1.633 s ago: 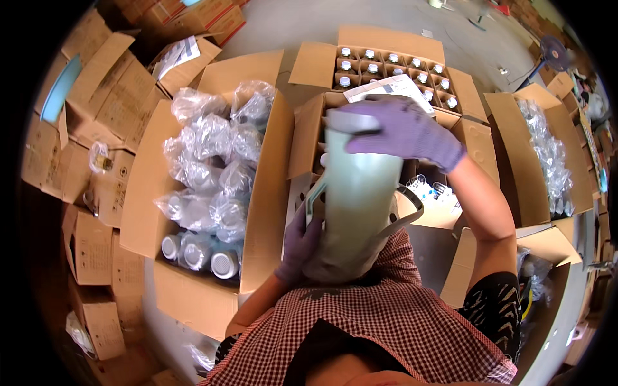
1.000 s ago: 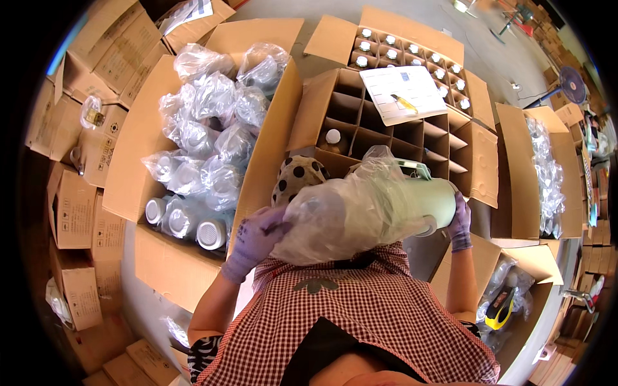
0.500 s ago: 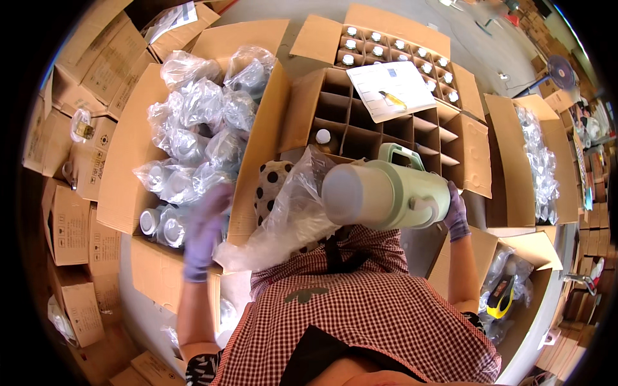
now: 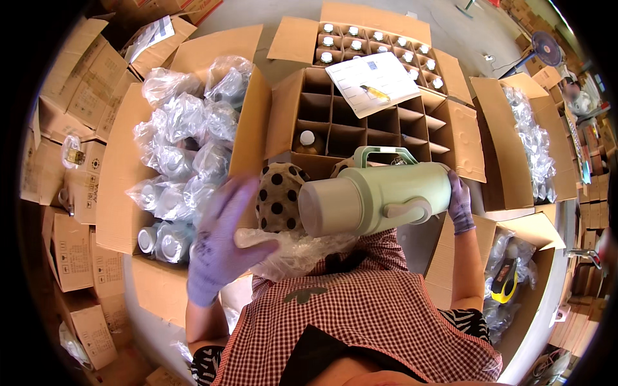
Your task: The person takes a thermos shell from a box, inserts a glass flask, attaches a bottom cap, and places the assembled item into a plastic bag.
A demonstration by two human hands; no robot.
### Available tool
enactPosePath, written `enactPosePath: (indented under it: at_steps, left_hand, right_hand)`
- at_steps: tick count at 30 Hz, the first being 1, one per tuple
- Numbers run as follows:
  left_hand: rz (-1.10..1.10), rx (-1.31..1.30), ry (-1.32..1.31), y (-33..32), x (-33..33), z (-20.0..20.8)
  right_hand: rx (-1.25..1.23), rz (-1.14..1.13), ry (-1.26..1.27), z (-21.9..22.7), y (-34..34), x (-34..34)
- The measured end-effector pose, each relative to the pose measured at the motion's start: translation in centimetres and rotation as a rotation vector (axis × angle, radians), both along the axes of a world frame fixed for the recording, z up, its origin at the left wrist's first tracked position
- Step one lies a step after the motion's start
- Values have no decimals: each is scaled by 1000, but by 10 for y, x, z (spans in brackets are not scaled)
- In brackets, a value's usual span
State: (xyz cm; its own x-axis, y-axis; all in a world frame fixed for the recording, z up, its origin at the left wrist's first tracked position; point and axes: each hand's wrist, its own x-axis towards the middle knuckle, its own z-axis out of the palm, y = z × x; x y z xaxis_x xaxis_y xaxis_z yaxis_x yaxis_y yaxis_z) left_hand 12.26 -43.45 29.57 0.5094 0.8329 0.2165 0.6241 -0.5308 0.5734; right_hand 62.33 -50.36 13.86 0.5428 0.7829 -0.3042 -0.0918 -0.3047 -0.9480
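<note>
A pale green vacuum flask (image 4: 399,193) with a top handle, a curved side handle and a grey-white cup lid lies on its side above my lap. My right hand (image 4: 458,202), in a light purple knit glove, grips its base end. My left hand (image 4: 222,248), gloved alike and slightly blurred, is raised with fingers spread and nothing in it. It is close to the cup end, apart from the flask. Beneath the flask, a crumpled clear plastic bag (image 4: 299,252) rests across my lap, by my left thumb. My knees show in dotted cloth (image 4: 280,198).
On the left, an open carton (image 4: 119,167) holds several bagged flasks. Ahead, a divided carton (image 4: 278,122) contains one capped bottle and a printed sheet (image 4: 372,83); another behind it holds several bottles. At right, a box (image 4: 544,309) has plastic and a yellow-black cutter (image 4: 504,282).
My left hand has risen and turned, its fingers now spread. The plastic bag has sunk lower onto my lap. In my right hand the flask has swung a little, its cup end leftward.
</note>
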Motion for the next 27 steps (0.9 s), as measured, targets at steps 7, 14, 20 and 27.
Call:
enactPosePath:
  at_steps: [7, 14, 20, 27]
  left_hand:
    - [-203, -158, -375, 23, 65, -97]
    - [211, -1076, -1005, 35, -6, -100]
    - [-201, -221, -200, 13, 10, -105]
    - [-225, -292, -71, -16, 63, -149]
  right_hand:
    - [24, -22, -50, -27, 8, 6]
    - [104, 43, 92, -42, -13, 14]
    - [-26, 131, 38, -73, 11, 26]
    - [40, 329, 382, -90, 11, 39]
